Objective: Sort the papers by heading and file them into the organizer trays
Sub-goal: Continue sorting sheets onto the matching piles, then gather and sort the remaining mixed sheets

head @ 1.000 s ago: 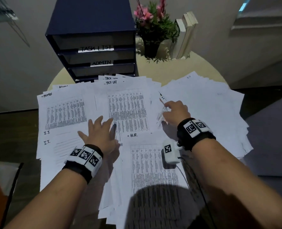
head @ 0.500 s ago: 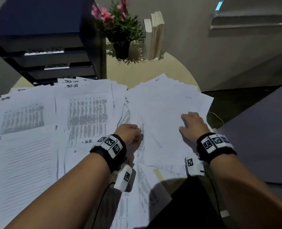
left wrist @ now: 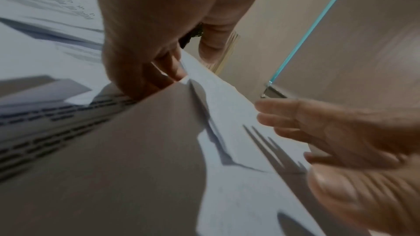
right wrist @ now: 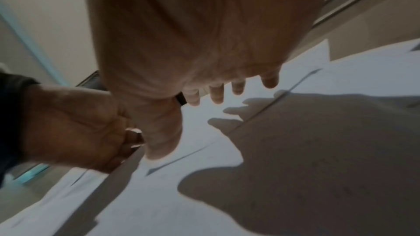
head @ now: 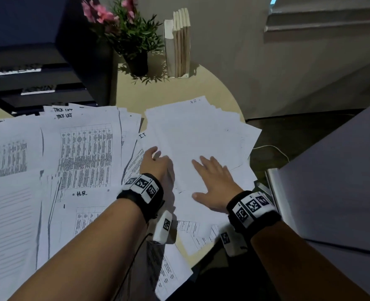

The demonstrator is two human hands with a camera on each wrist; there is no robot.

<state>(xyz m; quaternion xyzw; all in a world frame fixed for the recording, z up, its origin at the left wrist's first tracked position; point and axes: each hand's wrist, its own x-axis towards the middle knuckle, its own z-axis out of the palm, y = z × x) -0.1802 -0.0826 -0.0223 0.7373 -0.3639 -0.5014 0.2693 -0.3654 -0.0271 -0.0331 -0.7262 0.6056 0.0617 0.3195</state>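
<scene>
A fanned pile of white sheets, blank side up, lies on the right half of the table. My left hand pinches the pile's left edge, fingers curled under a sheet with the thumb on top. My right hand is spread flat over the pile with straight fingers; whether it touches is unclear. To the left lie printed sheets headed TASK LIST, H.R. and I.T.. The dark blue organizer with labelled trays stands at the back left.
A potted plant with pink flowers and a row of upright books stand at the back of the round beige table. A grey piece of furniture sits close on the right, with a white cable beside it.
My left hand left the printed sheets and moved right to grip the blank pile's left edge. My right hand shifted along the pile and spread flat. The view swung right.
</scene>
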